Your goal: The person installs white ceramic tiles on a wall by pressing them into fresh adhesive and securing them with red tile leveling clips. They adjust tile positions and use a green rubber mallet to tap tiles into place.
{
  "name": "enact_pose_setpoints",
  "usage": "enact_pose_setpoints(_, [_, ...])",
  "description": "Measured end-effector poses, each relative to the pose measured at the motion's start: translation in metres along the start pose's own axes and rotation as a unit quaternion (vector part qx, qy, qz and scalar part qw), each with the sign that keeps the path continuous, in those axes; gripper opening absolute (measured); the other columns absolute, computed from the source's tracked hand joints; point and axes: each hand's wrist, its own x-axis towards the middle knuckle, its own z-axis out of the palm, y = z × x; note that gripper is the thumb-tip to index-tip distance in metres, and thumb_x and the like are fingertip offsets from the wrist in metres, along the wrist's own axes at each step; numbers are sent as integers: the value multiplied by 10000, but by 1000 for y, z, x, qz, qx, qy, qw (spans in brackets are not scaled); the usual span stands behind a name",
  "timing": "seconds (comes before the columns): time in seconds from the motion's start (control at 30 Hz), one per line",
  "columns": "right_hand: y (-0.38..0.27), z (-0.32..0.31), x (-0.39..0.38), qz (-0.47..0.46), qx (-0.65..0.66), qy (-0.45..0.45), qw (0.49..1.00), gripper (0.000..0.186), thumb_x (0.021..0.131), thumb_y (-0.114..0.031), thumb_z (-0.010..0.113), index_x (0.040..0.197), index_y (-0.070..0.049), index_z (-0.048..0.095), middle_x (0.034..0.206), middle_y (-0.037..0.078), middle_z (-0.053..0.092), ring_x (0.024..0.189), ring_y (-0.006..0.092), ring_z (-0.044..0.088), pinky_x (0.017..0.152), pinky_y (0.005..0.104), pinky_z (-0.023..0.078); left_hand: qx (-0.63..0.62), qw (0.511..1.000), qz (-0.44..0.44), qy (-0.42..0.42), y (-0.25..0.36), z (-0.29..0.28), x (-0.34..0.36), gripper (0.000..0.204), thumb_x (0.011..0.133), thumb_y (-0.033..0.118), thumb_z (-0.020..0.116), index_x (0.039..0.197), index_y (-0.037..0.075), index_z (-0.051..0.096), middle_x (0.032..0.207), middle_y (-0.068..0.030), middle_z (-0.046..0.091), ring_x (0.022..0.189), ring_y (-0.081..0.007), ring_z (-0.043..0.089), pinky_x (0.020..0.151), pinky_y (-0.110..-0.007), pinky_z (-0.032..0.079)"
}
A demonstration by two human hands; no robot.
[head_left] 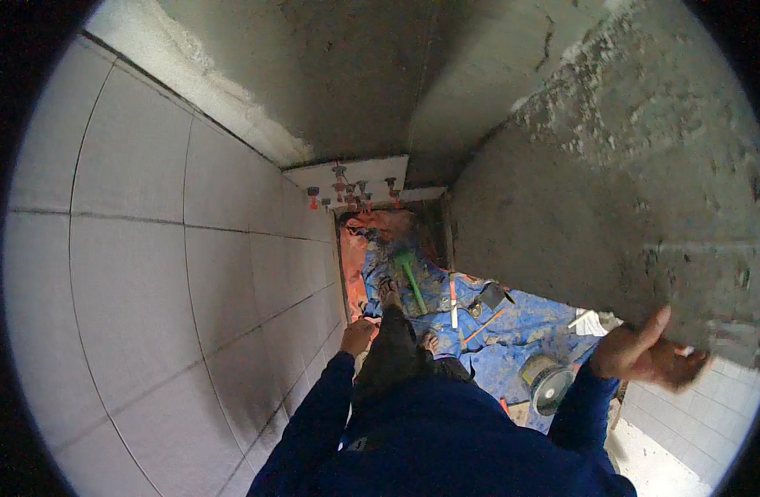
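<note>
My left hand (358,338) hangs low beside the tiled wall (136,290), its fingers curled closed. Whatever it may hold is hidden. On the other side my right hand (649,354) is raised at the lower edge of the grey plastered wall (562,224). Its thumb points up and its fingers are apart, with nothing seen in them. Whether the fingertips touch the plaster I cannot tell. Red and grey tile-levelling clips (351,192) stand out from a strip of tile at the far end.
A blue tarp (488,364) covers the floor, with an orange sheet (355,265) along its left side. On it lie a green-handled tool (413,283), a trowel (496,295) and an orange stick (483,328). A bucket (550,388) stands right of my legs. White tiles (695,410) show lower right.
</note>
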Motion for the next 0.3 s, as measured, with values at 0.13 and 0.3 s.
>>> enact_pose_setpoints(0.13, [6, 0, -6, 284, 194, 64, 937, 660, 881, -52, 699, 1411, -48, 305, 1438, 237, 385, 1174, 370, 574, 968, 496, 564, 252, 966, 27, -49, -46, -12, 40, 274, 1006, 305, 552, 1111, 82, 672, 1038, -132, 683, 954, -310, 663, 839, -471, 535])
enact_pose_setpoints(0.3, [-2, -51, 2, 299, -11, -57, 952, 582, 1061, -427, 380, 1412, 11, 534, 1401, 233, 556, 1317, 369, 526, 1139, 509, 404, 133, 986, 2, 103, -9, -57, 89, 245, 994, 232, 562, 879, 58, 689, 846, -174, 658, 798, -370, 640, 728, -523, 493])
